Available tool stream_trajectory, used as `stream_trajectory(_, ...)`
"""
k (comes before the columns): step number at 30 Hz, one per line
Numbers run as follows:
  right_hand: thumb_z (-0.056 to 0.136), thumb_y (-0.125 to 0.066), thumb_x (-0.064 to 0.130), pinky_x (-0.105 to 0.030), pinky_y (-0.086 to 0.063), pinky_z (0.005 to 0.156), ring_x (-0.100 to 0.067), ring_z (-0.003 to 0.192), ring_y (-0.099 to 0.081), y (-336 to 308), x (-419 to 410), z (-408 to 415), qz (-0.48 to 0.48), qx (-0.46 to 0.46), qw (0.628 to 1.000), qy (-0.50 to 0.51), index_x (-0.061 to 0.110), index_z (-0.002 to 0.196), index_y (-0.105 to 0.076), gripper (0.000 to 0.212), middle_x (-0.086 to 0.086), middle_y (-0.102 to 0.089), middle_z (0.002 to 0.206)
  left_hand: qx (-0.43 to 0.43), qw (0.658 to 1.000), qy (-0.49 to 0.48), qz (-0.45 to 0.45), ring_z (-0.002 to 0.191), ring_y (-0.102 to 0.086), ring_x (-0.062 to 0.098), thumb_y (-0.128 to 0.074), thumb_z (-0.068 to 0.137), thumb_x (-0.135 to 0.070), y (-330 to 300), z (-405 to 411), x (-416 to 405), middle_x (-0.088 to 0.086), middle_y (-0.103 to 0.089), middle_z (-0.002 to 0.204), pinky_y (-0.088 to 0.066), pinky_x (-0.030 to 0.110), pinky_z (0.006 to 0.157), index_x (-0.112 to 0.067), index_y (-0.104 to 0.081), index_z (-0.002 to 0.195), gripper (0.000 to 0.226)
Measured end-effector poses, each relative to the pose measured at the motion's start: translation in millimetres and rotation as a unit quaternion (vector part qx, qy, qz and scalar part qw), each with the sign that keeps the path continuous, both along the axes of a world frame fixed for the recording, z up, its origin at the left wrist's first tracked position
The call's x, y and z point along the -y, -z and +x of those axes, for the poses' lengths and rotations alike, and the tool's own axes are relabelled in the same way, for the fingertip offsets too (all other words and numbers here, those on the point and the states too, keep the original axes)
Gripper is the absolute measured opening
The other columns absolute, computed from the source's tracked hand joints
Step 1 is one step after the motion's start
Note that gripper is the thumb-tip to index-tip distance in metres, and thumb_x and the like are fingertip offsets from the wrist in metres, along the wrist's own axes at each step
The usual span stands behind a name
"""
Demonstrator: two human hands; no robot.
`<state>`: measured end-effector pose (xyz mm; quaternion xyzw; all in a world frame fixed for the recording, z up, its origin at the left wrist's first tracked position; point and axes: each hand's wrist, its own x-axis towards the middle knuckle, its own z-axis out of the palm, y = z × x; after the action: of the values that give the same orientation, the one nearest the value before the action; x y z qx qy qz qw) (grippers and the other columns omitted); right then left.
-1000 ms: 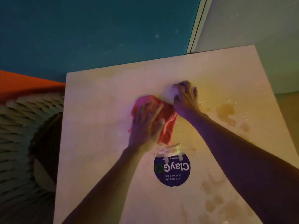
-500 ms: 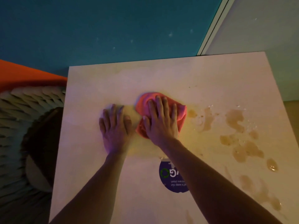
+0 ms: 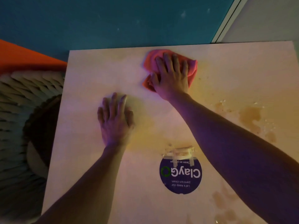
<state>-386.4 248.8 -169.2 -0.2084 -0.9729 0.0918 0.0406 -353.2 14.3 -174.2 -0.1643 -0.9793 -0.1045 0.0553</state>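
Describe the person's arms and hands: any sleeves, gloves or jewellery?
Both forearms are bare to the frame edge, no sleeves showing. The left hand and right hand are ungloved, with no ring, watch or bracelet visible. Dim tinted light hides finer marks.

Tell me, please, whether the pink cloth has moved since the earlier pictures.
Yes. The pink cloth, pressed under the right hand, has slid away from the purple sticker toward the far edge of the table.
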Motion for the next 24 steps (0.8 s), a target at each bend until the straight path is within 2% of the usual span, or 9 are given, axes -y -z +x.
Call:
stream_trajectory(7,0.095,-0.036,0.052,-0.058,-0.015,0.117,-0.033,0.145,-0.029,-1.5,22.7,84.7,0.008,-0.028,0.999,-0.025,0.026,0.147,-0.042,0.058,-0.004,-0.037,0.156,-0.013,1.000,-0.007,0.000,0.146,-0.033,0.035,-0.044,0.095,-0.037,-0.5,-0.6,-1.9,0.000,-0.038,0.158,-0.023,0.051,0.119,-0.028,-0.046,0.146,0.051)
stream_trajectory(13,0.096,-0.038,0.052,-0.059,-0.016,0.117,-0.032,0.147,-0.026,-5.0,32.8,148.1,0.023,-0.021,0.999,-0.017,0.025,0.147,-0.043,0.058,-0.004,-0.035,0.158,0.006,1.000,0.004,0.001,0.147,-0.029,0.036,-0.042,0.095,-0.037,-4.9,3.3,-1.5,0.001,-0.036,0.159,-0.021,0.052,0.119,-0.027,-0.044,0.147,0.053)
stream_trajectory(18,0.095,-0.036,0.053,-0.060,-0.016,0.116,-0.031,0.148,-0.024,-5.5,26.4,120.3,0.026,0.000,1.000,-0.010,0.027,0.148,-0.040,0.059,-0.003,-0.032,0.159,-0.008,1.000,0.011,-0.011,0.146,-0.030,0.037,-0.039,0.096,-0.040,-2.0,2.6,-2.4,0.004,-0.036,0.159,-0.021,0.053,0.119,-0.024,-0.044,0.148,0.054)
stream_trajectory(24,0.095,-0.032,0.053,-0.062,-0.013,0.116,-0.031,0.148,-0.021,-1.2,15.4,28.0,0.019,0.021,1.000,0.004,0.028,0.149,-0.036,0.060,-0.003,-0.029,0.160,-0.035,0.999,0.007,-0.004,0.144,-0.035,0.037,-0.046,0.096,-0.038,3.7,-0.5,-1.5,0.006,-0.041,0.156,-0.024,0.055,0.117,-0.023,-0.048,0.146,0.052)
